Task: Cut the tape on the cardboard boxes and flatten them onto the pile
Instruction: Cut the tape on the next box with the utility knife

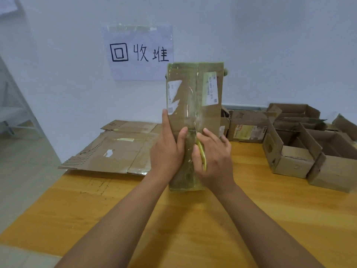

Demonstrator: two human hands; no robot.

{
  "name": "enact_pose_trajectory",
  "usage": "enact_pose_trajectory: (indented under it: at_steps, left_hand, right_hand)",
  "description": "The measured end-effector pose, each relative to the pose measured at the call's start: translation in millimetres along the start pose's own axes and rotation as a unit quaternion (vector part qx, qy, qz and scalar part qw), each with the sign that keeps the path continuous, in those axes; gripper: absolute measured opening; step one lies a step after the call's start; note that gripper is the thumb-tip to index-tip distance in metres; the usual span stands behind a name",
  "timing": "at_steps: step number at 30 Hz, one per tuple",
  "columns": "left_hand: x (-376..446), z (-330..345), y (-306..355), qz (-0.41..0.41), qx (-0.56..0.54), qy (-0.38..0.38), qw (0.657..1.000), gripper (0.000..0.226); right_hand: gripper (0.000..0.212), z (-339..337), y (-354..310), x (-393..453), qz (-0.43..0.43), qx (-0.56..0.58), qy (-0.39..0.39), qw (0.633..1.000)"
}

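Observation:
A tall taped cardboard box (193, 97) stands on end on the wooden table (173, 219), its taped seam facing me. My left hand (167, 149) grips its left edge, thumb on the front face. My right hand (214, 159) holds a yellow-handled cutter (201, 153) against the clear tape seam near the box's lower middle. The blade tip is hidden at the seam. A pile of flattened cardboard (116, 149) lies to the left against the wall.
Several opened cardboard boxes (295, 144) crowd the table's right side and back. A paper sign (139, 53) with handwritten characters hangs on the wall above the pile. The table's left edge drops to a grey floor (25, 171).

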State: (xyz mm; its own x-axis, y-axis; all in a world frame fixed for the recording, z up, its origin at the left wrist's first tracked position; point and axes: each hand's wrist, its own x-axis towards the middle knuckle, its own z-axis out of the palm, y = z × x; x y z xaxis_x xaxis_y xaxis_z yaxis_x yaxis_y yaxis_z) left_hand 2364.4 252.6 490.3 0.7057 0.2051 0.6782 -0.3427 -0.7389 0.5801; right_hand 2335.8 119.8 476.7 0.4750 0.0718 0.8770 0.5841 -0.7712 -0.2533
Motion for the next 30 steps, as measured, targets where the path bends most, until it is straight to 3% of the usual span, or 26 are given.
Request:
enact_pose_trajectory:
  at_steps: [5,11,17,30]
  left_hand:
    - [11.3,-8.0,17.8,-0.026,-0.001,0.001,1.000,0.068]
    - [-2.0,-1.6,7.1,-0.003,-0.055,-0.104,0.993,0.055]
    - [-20.8,6.6,1.9,-0.041,-0.167,-0.102,0.980,0.059]
    - [-19.0,11.0,-2.7,-0.055,-0.146,-0.093,0.983,0.060]
  right_hand:
    - [0.028,-22.8,-6.4,35.6,0.056,0.067,-0.062,0.994]
    - [0.023,-25.4,14.3,54.0,0.085,0.099,-0.125,0.984]
    - [0.016,-9.6,13.4,43.1,0.081,0.102,-0.113,0.985]
    - [0.024,-4.8,12.5,20.8,0.075,0.096,-0.115,0.986]
